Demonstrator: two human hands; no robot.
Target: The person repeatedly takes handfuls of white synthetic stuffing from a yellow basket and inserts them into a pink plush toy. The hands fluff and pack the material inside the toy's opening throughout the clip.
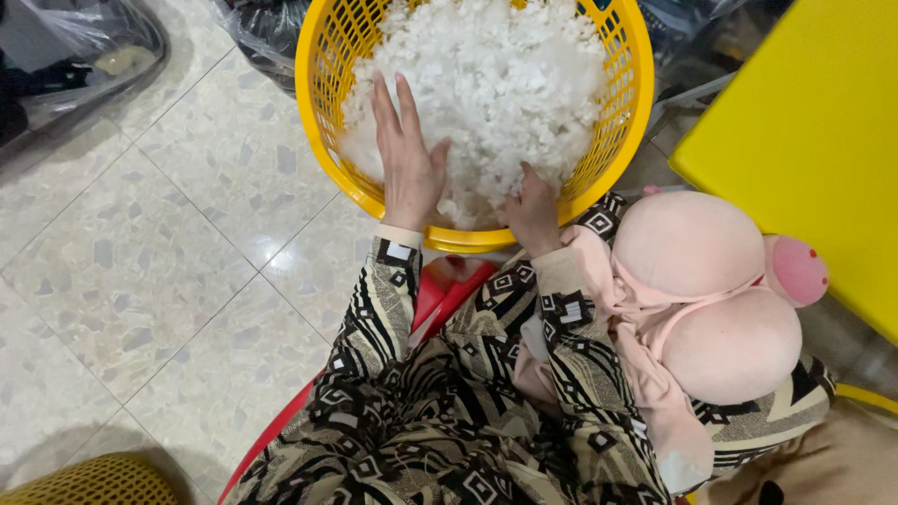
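A round yellow plastic basket [323,75] stands on the floor in front of me, heaped with white fluffy stuffing [496,75]. My left hand [404,159] lies flat on the stuffing at the near left, fingers stretched out and slightly apart. My right hand [533,210] is curled at the near rim, its fingers closed into a clump of stuffing. A pink plush toy [711,299] with rounded stuffed parts rests on my lap under my right forearm.
A yellow table top [814,140] fills the upper right. Clear plastic bags [65,56] lie at the top left and behind the basket. A red stool [449,281] shows under me. The floor is pale speckled tile [140,262]. A woven yellow object [94,482] sits bottom left.
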